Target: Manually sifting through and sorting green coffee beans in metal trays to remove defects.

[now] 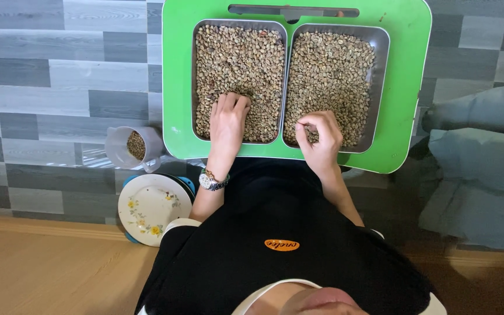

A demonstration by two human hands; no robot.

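On the green tray (401,87), two metal pans of pale beans sit side by side, the left hand (227,119) resting flat and unclenched in the left pan (195,76), the right hand (321,133) pinching beans over the right pan (382,70).

One head-worn camera looks steeply down, close above the green tray (406,87).

Domestic interior, floor-level working position. Evidence: grey wood-pattern plank flooring (48,76) meeting a light wooden board (42,268); a floral-printed white ceramic plate (150,207) set on the floor; grey-green fabric cushions (485,169) alongside; a bright green plastic lap table (406,87).
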